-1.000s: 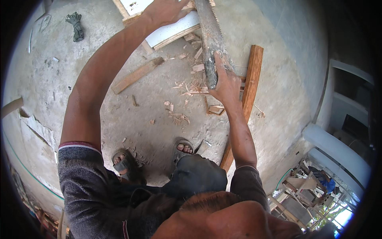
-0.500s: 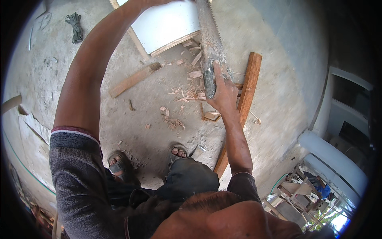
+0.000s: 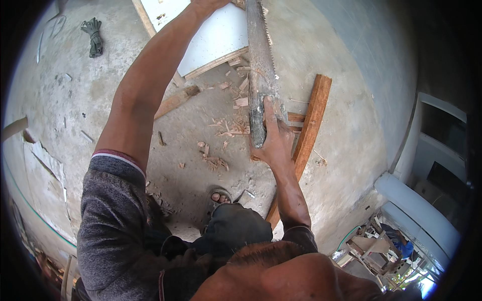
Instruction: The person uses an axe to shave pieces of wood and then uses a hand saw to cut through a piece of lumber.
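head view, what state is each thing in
Saw, held, teeth facing right
Right grip, closed on the saw
Left grip, partly out of view, hold unclear
White board, white face up
Rope, bundled
Brown beam, unheld
Wood shavings, scattered

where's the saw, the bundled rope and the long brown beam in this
Saw (image 3: 261,67), head view: on the blade.
Bundled rope (image 3: 94,39), head view: middle of the bundle.
Long brown beam (image 3: 312,120), head view: upper part of its length.
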The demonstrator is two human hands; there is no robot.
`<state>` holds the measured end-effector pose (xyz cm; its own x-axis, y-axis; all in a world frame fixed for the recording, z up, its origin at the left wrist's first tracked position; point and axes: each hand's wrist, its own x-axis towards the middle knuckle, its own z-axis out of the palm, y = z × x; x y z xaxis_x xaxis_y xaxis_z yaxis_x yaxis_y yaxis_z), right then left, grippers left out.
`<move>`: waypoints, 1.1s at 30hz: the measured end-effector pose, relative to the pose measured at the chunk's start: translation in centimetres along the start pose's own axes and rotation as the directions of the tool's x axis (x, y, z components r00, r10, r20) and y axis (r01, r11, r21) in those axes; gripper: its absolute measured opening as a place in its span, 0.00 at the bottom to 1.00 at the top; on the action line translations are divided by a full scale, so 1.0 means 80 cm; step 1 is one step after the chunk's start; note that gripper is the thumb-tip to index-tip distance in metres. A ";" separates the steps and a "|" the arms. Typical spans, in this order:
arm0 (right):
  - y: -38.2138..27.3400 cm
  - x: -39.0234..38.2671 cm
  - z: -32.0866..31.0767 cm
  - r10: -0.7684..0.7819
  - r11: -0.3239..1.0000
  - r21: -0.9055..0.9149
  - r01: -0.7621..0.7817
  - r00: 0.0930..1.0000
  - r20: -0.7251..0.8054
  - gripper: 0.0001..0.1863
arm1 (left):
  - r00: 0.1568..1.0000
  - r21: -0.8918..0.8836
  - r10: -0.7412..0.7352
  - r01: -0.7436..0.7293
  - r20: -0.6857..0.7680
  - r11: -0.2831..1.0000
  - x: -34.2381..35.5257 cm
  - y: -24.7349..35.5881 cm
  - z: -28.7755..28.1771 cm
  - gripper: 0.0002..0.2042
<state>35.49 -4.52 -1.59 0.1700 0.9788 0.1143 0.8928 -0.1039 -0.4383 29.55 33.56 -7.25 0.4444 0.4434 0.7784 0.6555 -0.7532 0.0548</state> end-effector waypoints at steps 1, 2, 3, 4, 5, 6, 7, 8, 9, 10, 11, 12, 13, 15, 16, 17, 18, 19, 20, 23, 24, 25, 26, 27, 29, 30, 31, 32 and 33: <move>0.000 0.022 -0.004 0.080 0.997 -0.015 -0.080 0.996 0.037 0.51 | 1.000 0.030 -0.003 0.002 0.020 1.000 -0.001 0.001 -0.001 0.10; -0.003 0.061 -0.013 0.163 0.986 -0.036 -0.160 0.984 0.074 0.50 | 0.999 0.056 -0.007 0.005 0.041 0.998 0.001 0.002 -0.004 0.09; -0.008 0.091 -0.020 0.233 0.972 -0.058 -0.228 0.967 0.103 0.49 | 0.999 0.093 -0.011 0.006 0.053 0.996 0.007 -0.003 -0.007 0.09; -0.009 0.099 -0.027 0.241 0.970 -0.018 -0.241 0.962 0.129 0.50 | 0.998 0.055 -0.043 0.041 0.038 0.998 0.007 -0.005 -0.006 0.09; -0.010 0.086 -0.031 0.229 0.973 0.009 -0.231 0.966 0.123 0.49 | 0.997 0.017 -0.074 0.074 0.024 0.997 0.003 -0.003 -0.001 0.08; -0.011 0.058 -0.034 0.205 0.977 0.032 -0.210 0.971 0.123 0.48 | 0.993 -0.013 -0.117 0.117 0.007 0.993 0.003 -0.008 0.000 0.08; -0.011 0.030 -0.038 0.191 0.979 0.048 -0.198 0.974 0.124 0.47 | 0.994 -0.015 -0.108 0.108 -0.013 0.994 0.003 -0.010 -0.001 0.07; -0.010 0.011 -0.039 0.091 0.992 0.083 -0.092 0.996 0.009 0.47 | 0.995 -0.050 -0.095 0.093 -0.033 0.994 0.005 0.002 0.006 0.07; -0.013 0.015 -0.045 0.128 0.989 0.071 -0.132 0.990 0.063 0.47 | 0.996 -0.049 -0.079 0.077 -0.050 0.996 0.004 0.001 0.003 0.07; -0.020 0.023 -0.055 0.165 0.983 0.056 -0.173 0.979 0.116 0.47 | 0.995 -0.053 -0.072 0.068 -0.070 0.996 0.005 -0.001 0.001 0.07; -0.028 0.030 -0.067 0.204 0.976 0.037 -0.213 0.964 0.169 0.47 | 0.994 -0.060 -0.065 0.060 -0.088 0.996 0.006 -0.001 -0.002 0.07; -0.033 0.047 -0.076 0.259 0.965 -0.022 -0.261 0.937 0.233 0.47 | 0.993 -0.067 -0.059 0.052 -0.107 0.996 0.006 0.000 -0.005 0.07; -0.034 0.048 -0.081 0.238 0.971 -0.026 -0.239 0.940 0.244 0.47 | 0.996 -0.065 -0.072 0.068 -0.058 0.996 0.007 -0.002 -0.007 0.08; -0.029 0.046 -0.088 0.195 0.981 -0.033 -0.194 0.945 0.263 0.48 | 0.995 -0.058 -0.097 0.098 0.036 0.993 0.008 -0.001 -0.011 0.08; -0.027 0.041 -0.092 0.131 0.991 -0.010 -0.132 0.966 0.224 0.48 | 0.993 -0.055 -0.101 0.105 0.060 0.993 0.009 0.000 -0.014 0.08; -0.026 0.034 -0.096 0.066 0.998 0.012 -0.069 0.981 0.183 0.48 | 0.991 -0.052 -0.107 0.111 0.084 0.992 0.010 0.000 -0.018 0.08; -0.026 0.034 -0.101 0.001 1.000 0.026 -0.005 0.990 0.140 0.48 | 0.988 -0.053 -0.113 0.119 0.105 0.992 0.013 0.000 -0.019 0.08; -0.028 0.048 -0.103 0.093 0.994 0.029 -0.102 0.971 0.220 0.49 | 0.992 -0.053 -0.100 0.104 0.081 0.993 0.013 0.000 -0.018 0.08; -0.030 0.073 -0.104 0.183 0.980 0.024 -0.199 0.937 0.298 0.49 | 0.995 -0.054 -0.086 0.089 0.057 0.995 0.013 0.000 -0.018 0.08; -0.031 0.091 -0.103 0.245 0.968 -0.036 -0.249 0.902 0.355 0.50 | 0.991 -0.015 -0.080 0.082 0.105 0.997 0.016 -0.004 -0.016 0.09; -0.030 0.085 -0.105 0.242 0.970 -0.067 -0.234 0.902 0.357 0.50 | 0.984 -0.004 -0.091 0.092 0.151 0.996 0.011 -0.001 -0.017 0.09; -0.028 0.077 -0.106 0.172 0.985 -0.047 -0.166 0.933 0.315 0.50 | 0.983 -0.029 -0.108 0.113 0.150 0.993 0.014 -0.003 -0.019 0.09; -0.027 0.060 -0.109 0.100 0.995 -0.030 -0.095 0.957 0.272 0.50 | 0.981 -0.055 -0.124 0.134 0.150 0.990 0.014 -0.003 -0.023 0.09; -0.028 0.052 -0.109 0.026 1.000 -0.013 -0.023 0.974 0.226 0.50 | 0.979 -0.077 -0.139 0.152 0.152 0.985 0.013 -0.002 -0.023 0.09; -0.024 0.065 -0.105 0.097 0.995 -0.037 -0.091 0.963 0.252 0.50 | 0.982 -0.051 -0.118 0.127 0.147 0.991 0.020 -0.004 -0.019 0.09; -0.034 0.092 -0.108 0.223 0.974 -0.057 -0.217 0.908 0.354 0.50 | 0.983 -0.048 -0.112 0.120 0.149 0.992 0.016 -0.002 -0.019 0.09; -0.042 0.112 -0.109 0.338 0.938 -0.089 -0.334 0.832 0.440 0.50 | 0.985 -0.045 -0.101 0.108 0.141 0.993 0.014 0.000 -0.020 0.09; -0.044 0.121 -0.107 0.331 0.939 -0.067 -0.336 0.839 0.432 0.49 | 0.984 -0.062 -0.087 0.098 0.156 0.993 0.015 0.000 -0.022 0.09; -0.045 0.107 -0.105 0.305 0.947 -0.032 -0.318 0.868 0.391 0.49 | 0.981 -0.085 -0.079 0.095 0.176 0.992 0.011 0.001 -0.026 0.09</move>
<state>37.20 2.76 8.48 0.2567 0.8873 -0.3831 0.8051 -0.4156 -0.4231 28.73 32.88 -5.30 0.4920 0.5797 0.6495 0.6405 -0.7463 0.1809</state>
